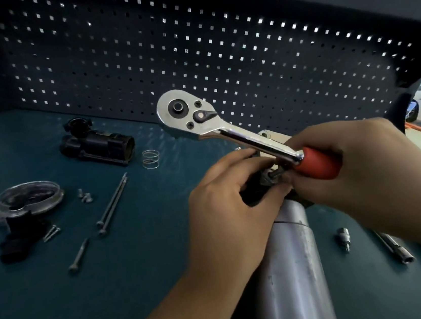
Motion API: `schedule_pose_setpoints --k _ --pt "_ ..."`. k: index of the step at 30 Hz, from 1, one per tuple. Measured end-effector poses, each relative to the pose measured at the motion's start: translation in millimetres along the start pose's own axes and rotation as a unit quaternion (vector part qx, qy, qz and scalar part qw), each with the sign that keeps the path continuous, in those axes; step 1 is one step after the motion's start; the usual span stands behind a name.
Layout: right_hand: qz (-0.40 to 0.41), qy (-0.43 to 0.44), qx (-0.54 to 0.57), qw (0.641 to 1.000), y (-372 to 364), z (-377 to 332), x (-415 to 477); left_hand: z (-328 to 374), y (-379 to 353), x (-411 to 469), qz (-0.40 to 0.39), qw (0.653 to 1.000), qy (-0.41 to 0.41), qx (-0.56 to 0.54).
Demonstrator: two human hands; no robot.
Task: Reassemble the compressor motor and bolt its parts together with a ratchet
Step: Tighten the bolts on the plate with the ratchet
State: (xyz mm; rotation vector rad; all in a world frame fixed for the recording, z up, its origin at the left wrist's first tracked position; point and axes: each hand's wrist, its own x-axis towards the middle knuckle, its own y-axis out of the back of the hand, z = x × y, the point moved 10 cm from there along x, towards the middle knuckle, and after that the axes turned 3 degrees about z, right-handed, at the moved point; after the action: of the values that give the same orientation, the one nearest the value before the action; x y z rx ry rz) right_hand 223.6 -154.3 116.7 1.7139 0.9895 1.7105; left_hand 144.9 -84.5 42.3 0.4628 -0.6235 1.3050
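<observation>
Grips the ratchet (241, 138) by its red handle in the right hand (350, 163), fingers wrapped round the grip. Holds it with the chrome head raised, slanting up and left toward the pegboard (191, 55).

Clasps the dark top end of the motor body (290, 255) with the left hand (231, 209), thumb and fingers curled in tight, fingertips touching those of the right hand. Cannot tell what small piece sits between the fingertips. Shows the motor body as a silver cylinder, running from the lower edge of view up to the two hands, right of centre over the teal bench top (114, 290).

Has, spread on the bench to the left, well apart from the hands:
- a black cylinder housing (96, 146) near the pegboard, with a wire spring (151, 159) just beside it
- a round end cover (29, 197) with a black part (20, 241) in front of it
- two long bolts (114, 203) lying side by side, a single bolt (79, 256) nearer, and short screws (85, 196) between cover and bolts

Has, to the right of the motor, a small socket (344, 239) and an extension bar (395, 248) — the bar partly under the right forearm.
</observation>
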Motion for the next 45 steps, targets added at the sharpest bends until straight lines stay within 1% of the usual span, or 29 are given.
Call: schedule_pose_setpoints --k 4,12,16,22,31,34,39,45 --pt "0.005 0.025 -0.013 1.0 0.6 -4.6 0.9 4.0 0.5 0.7 0.003 1.0 -0.012 -0.002" --pt "-0.021 0.018 -0.071 0.997 -3.0 -7.0 6.9 5.3 2.3 -0.2 0.017 0.999 -0.025 0.009" --pt "-0.036 0.0 -0.093 0.995 -5.3 -6.5 8.2 3.6 1.9 -0.3 0.016 1.0 -0.022 0.007" --pt "-0.069 -0.038 -0.098 0.992 -11.5 -1.3 8.8 5.5 1.9 -1.0 0.026 0.999 -0.029 0.012" --pt "-0.043 -0.046 -0.103 0.993 -10.2 -1.1 5.4 2.3 -5.2 0.7 -0.009 1.0 -0.006 0.004" --pt "-0.041 -0.051 -0.104 0.992 -10.5 -0.9 4.8 2.4 -4.3 1.7 -0.011 1.0 -0.004 -0.01" --pt "-0.045 -0.058 -0.11 0.991 -11.5 -0.1 4.8 6.5 -2.9 1.6 -0.008 1.0 -0.011 0.015" --pt "-0.039 -0.06 -0.108 0.992 -12.2 0.4 5.2 5.7 -4.8 1.4 -0.011 1.0 -0.01 0.012"
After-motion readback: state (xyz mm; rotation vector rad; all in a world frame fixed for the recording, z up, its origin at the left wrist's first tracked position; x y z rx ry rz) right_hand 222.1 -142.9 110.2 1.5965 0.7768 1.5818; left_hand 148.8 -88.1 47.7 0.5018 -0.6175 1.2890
